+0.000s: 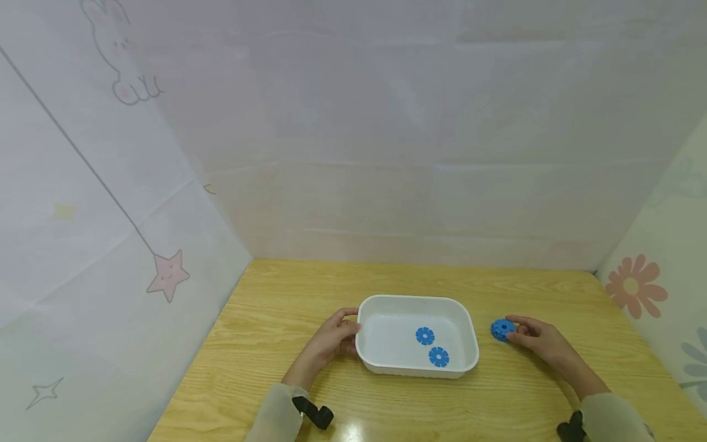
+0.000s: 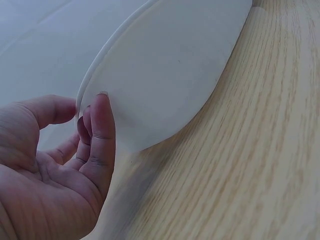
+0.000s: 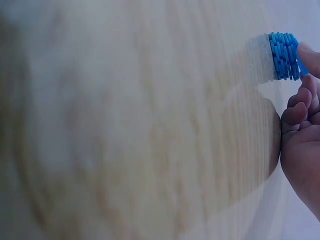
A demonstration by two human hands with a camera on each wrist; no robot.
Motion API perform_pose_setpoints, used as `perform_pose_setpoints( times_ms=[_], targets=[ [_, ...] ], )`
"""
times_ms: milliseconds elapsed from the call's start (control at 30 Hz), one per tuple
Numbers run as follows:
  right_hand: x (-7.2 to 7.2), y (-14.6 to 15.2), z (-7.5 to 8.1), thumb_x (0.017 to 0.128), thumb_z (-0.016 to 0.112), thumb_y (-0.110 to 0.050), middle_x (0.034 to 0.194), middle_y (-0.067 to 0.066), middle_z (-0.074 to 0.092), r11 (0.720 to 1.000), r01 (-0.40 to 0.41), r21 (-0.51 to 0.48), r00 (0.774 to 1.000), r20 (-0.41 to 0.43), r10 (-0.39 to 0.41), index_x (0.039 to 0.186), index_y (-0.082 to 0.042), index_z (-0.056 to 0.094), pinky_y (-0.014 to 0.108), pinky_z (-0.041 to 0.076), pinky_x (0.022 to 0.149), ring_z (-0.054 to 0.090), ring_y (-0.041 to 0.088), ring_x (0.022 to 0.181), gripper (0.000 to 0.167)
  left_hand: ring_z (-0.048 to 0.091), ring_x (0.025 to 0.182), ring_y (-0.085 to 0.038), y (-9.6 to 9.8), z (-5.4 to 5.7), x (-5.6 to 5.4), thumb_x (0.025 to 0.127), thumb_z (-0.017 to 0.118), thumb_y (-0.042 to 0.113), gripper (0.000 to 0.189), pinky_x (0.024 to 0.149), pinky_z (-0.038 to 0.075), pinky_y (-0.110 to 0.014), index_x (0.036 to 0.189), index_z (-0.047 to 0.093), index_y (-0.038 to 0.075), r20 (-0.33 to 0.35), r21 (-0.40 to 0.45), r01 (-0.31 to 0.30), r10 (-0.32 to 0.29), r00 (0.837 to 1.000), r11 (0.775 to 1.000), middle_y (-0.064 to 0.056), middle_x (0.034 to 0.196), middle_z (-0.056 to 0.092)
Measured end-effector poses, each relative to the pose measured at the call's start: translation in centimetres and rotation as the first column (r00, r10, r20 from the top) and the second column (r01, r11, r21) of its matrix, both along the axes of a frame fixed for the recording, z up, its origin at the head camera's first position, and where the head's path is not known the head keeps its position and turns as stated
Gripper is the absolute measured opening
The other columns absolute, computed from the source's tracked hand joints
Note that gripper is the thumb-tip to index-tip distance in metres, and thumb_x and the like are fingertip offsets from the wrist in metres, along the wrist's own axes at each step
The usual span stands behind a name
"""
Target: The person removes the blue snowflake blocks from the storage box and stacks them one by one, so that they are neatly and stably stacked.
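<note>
A white rectangular plastic basin (image 1: 386,367) stands on the wooden table, with two blue notched snowflake discs (image 1: 424,336) lying flat inside toward its right half. My left hand (image 1: 333,339) grips the basin's left end. In the left wrist view the thumb is at the rim and the fingers (image 2: 102,130) lie against the outer wall. To the right of the basin, a short stack of blue snowflake discs (image 3: 283,56) stands on the table. My right hand (image 1: 544,344) pinches the top disc between thumb and fingers, its palm side close to the tabletop.
The wooden table (image 1: 276,350) reaches back to a pale cloth wall (image 1: 353,202). Printed side walls rise at left and right, one with a pink star (image 1: 168,274), the other with a flower (image 1: 635,286). Black straps (image 1: 313,412) sit over both sleeves.
</note>
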State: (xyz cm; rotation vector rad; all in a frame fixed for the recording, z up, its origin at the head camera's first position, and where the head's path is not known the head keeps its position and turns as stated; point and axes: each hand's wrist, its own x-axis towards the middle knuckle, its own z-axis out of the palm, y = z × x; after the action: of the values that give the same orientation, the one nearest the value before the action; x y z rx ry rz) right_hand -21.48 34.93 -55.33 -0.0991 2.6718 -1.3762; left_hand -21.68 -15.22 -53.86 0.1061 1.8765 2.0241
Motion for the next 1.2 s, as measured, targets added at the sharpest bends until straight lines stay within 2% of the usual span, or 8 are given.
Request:
perform_pose_setpoints(
  times_ms=[500,1200],
  targets=[
    [-0.12,0.00,-0.18,0.094,0.072,-0.035,0.099,0.007,0.058,1.000,-0.004,-0.009,1.000,0.020,0.004,0.145,-0.001,0.051,0.024,0.048,0.073,0.052,0.012,0.084,0.065,0.064,0.073,-0.015,0.03,0.23,0.08,0.099,0.061,0.012,0.053,0.063,0.058,-0.030,0.148,0.042,0.003,0.015,0.004,-0.004,0.004,1.000,1.000,-0.017,0.104,0.064],
    [-0.01,-0.09,0.06,0.095,0.071,-0.037,0.100,0.007,0.058,1.000,-0.013,0.016,1.000,0.028,0.012,0.146,-0.001,0.050,0.023,0.047,0.075,0.052,0.011,0.085,0.066,0.065,0.073,-0.015,0.01,0.18,0.05,0.099,0.061,0.013,0.052,0.061,0.058,-0.029,0.147,0.042,0.003,0.012,0.010,0.005,-0.006,1.000,1.000,-0.016,0.103,0.065]
  ],
)
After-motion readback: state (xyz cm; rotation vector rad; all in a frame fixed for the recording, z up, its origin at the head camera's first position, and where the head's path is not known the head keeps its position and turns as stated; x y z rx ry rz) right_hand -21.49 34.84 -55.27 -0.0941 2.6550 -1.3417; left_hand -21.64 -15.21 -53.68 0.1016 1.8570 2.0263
